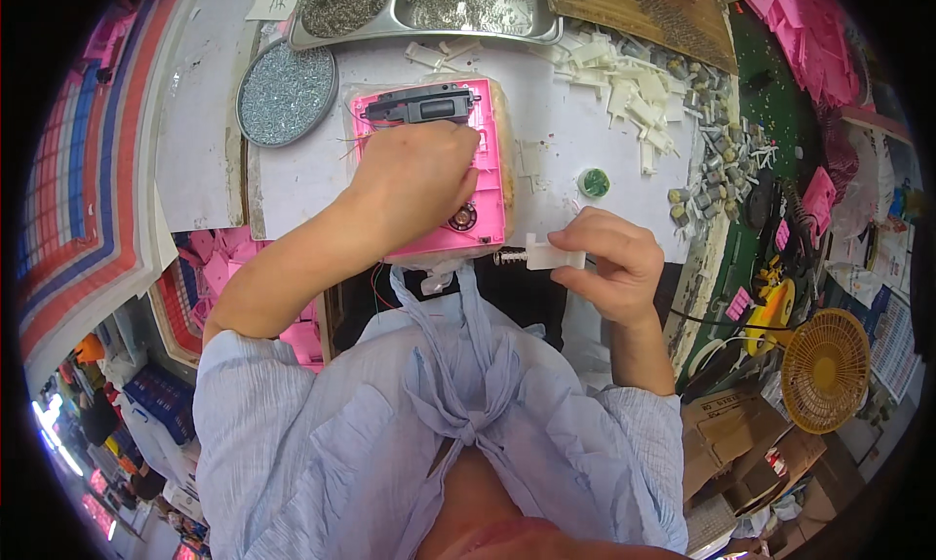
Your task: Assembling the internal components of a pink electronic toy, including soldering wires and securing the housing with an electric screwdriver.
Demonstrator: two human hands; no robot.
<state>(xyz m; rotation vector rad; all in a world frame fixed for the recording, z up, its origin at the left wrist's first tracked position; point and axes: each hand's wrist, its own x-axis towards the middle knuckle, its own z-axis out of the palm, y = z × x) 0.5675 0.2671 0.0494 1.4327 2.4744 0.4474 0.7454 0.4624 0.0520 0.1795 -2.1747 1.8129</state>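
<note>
A pink plastic casing point(494, 170) lies on a padded, plastic-wrapped block point(508, 131) in front of me. A dark grey module point(421, 105) sits across its far end, and a small round speaker point(463, 217) lies in its near right part. My left hand point(414, 170) is over the casing with its fingers curled in; what they hold, if anything, is hidden. Beside the casing's near right corner, my right hand point(616, 260) pinches a white plastic part point(554, 256) between thumb and fingers. A small coil spring point(509, 257) sticks out of that part towards the left.
A round tray of small metal screws point(288, 92) stands at the far left. A steel tray point(468, 9) holds springs at the back. White plastic parts point(639, 97) and small motors point(720, 170) lie in piles on the right, near a green-topped little pot point(594, 182).
</note>
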